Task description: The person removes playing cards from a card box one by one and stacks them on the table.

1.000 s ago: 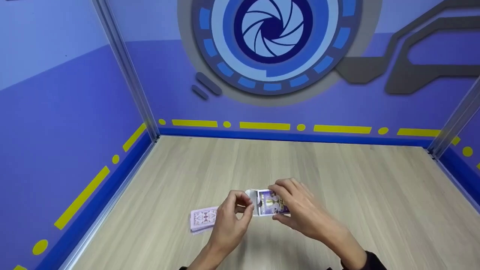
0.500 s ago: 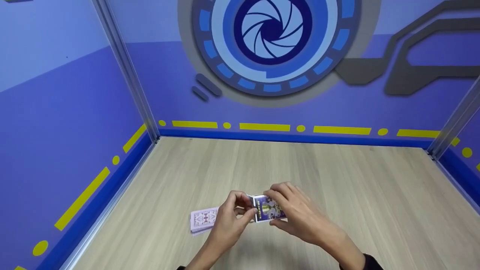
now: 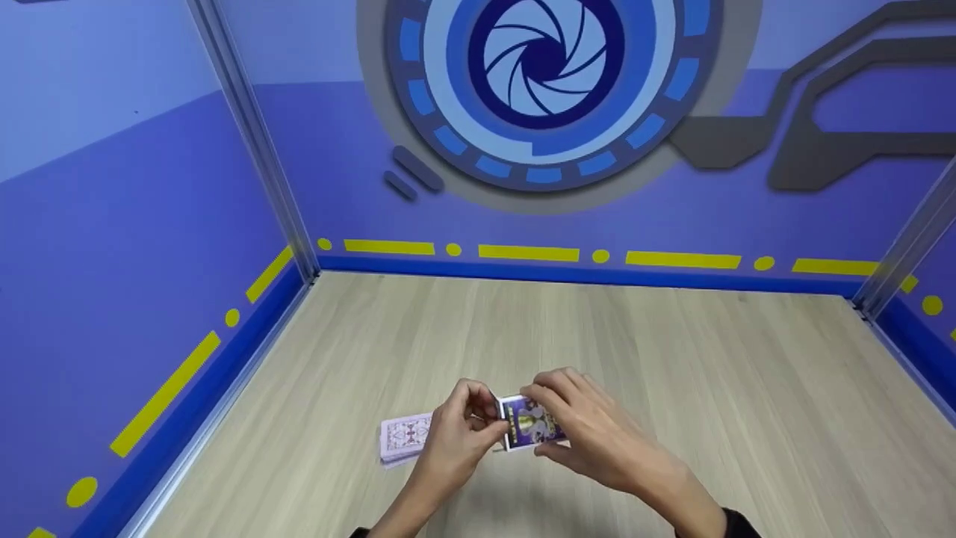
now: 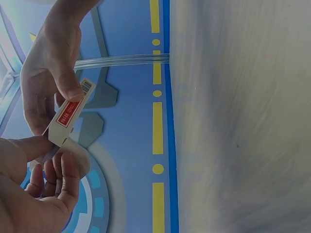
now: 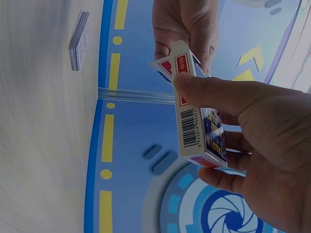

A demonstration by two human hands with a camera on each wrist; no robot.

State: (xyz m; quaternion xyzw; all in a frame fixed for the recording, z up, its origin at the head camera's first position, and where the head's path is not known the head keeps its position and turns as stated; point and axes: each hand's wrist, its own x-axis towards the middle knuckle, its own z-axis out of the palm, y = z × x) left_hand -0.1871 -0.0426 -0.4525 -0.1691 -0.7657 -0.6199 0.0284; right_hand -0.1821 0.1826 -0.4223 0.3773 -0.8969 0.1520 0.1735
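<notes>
Above the table is a small playing-card box [image 3: 529, 424] with a purple printed face; a barcode and red label show on its narrow side [image 5: 189, 126]. My right hand [image 3: 590, 430] grips it, thumb along the narrow side and fingers round the other. My left hand [image 3: 452, 433] is at the box's left end, thumb and curled fingers pinching around the end with its white flap [image 4: 80, 156]. In the right wrist view, flaps stick out at that end. A deck of playing cards [image 3: 403, 438], patterned backs up, lies on the table left of my left hand, partly hidden by it.
The wood-grain table [image 3: 672, 359] is bounded by a blue-purple back wall [image 3: 328, 172] and a left side wall [image 3: 89, 299]. Metal corner posts [image 3: 258, 142] stand where the walls meet.
The box has come slightly nearer and to the left, tilting its printed face. The left thumb has closed in on its end, where the opening and flap showed before. The deck stays put.
</notes>
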